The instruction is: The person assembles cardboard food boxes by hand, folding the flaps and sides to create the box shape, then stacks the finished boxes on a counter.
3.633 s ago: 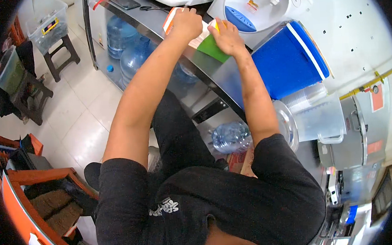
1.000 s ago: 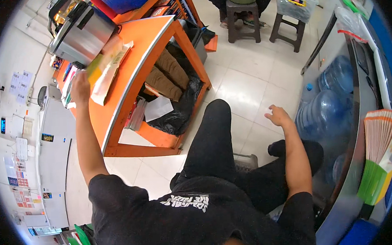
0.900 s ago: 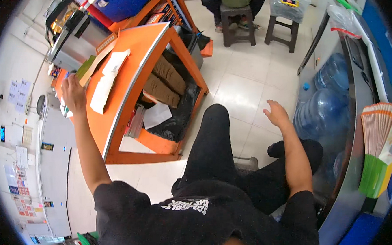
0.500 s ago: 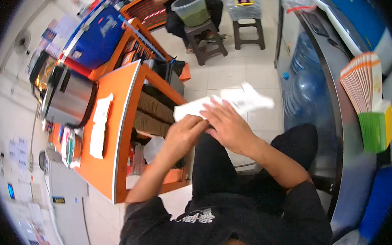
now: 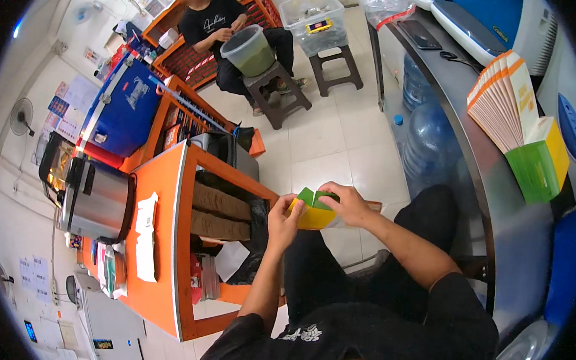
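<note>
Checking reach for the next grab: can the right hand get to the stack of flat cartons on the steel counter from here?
Probably yes. The stack of flat cartons stands on the counter on that side with nothing between. But the right hand and left hand both hold a yellow and green carton, so it is not free.

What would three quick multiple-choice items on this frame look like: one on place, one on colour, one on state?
1. Where does the fanned stack of flat cartons stand?
A. orange table
B. steel counter on the right
C. floor

2. What colours is the small carton in the hands?
A. yellow and green
B. red and white
C. all blue

3. How is that carton held?
A. left hand only
B. lying free
C. both hands

Key: 1 B, it leans on the counter; 2 A, yellow body, green flaps; 3 C, left hand and right hand both grip it.
</note>
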`<action>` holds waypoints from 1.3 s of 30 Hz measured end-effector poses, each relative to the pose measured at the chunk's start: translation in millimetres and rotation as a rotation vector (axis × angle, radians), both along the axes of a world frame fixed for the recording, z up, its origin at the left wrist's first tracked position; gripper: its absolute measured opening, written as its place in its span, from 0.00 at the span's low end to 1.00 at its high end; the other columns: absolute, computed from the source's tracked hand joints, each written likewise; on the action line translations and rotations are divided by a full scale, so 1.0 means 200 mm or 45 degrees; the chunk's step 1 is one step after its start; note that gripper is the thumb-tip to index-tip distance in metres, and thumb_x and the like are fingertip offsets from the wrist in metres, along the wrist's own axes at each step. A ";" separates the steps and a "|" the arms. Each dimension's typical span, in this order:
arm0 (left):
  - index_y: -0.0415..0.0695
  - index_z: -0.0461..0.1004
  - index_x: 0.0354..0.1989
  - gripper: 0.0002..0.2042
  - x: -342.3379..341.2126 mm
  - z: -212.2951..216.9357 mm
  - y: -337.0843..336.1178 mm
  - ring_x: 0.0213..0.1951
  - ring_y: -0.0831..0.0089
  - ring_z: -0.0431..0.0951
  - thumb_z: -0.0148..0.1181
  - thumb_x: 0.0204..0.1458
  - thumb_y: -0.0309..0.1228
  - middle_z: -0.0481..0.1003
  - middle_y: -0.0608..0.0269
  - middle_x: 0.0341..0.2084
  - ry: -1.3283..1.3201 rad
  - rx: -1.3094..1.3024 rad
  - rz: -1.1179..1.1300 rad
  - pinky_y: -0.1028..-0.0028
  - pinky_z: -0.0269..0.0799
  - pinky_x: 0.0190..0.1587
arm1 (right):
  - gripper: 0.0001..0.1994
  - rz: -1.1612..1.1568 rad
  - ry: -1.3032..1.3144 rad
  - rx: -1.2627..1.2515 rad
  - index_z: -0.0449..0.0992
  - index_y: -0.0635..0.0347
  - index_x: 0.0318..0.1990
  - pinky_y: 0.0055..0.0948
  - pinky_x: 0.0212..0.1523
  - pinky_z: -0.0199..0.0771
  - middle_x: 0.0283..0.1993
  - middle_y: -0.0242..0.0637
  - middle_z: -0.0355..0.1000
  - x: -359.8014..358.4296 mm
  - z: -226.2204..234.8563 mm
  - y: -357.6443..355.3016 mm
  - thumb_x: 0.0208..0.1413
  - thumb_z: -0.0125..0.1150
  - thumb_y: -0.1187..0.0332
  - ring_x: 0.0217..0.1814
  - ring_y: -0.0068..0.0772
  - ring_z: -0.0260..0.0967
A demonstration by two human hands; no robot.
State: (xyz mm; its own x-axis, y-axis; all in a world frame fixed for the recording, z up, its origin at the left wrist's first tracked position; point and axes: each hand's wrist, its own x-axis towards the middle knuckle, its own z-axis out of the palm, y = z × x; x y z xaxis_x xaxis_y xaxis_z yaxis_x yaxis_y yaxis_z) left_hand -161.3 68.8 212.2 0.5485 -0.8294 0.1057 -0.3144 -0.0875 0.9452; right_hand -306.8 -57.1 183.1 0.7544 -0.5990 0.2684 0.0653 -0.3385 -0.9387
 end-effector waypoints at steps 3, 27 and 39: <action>0.35 0.74 0.37 0.11 -0.02 -0.02 -0.04 0.34 0.81 0.73 0.59 0.55 0.33 0.76 0.65 0.31 0.009 -0.013 0.062 0.80 0.69 0.39 | 0.09 -0.115 -0.055 0.081 0.70 0.62 0.39 0.35 0.38 0.71 0.33 0.43 0.73 0.00 0.02 0.02 0.54 0.57 0.68 0.36 0.46 0.72; 0.35 0.76 0.43 0.12 -0.06 0.12 -0.08 0.34 0.82 0.70 0.54 0.57 0.32 0.76 0.65 0.31 0.177 0.264 -0.209 0.80 0.68 0.38 | 0.05 -0.251 -0.305 -0.414 0.71 0.60 0.32 0.37 0.43 0.66 0.36 0.37 0.70 -0.01 0.05 0.05 0.47 0.60 0.76 0.41 0.42 0.67; 0.36 0.77 0.42 0.13 -0.07 0.12 -0.06 0.32 0.80 0.72 0.56 0.55 0.33 0.77 0.62 0.29 -0.008 0.278 -0.165 0.78 0.68 0.38 | 0.06 -0.223 -0.324 -0.359 0.70 0.62 0.33 0.37 0.44 0.68 0.38 0.40 0.70 -0.01 0.03 0.06 0.47 0.59 0.78 0.42 0.43 0.68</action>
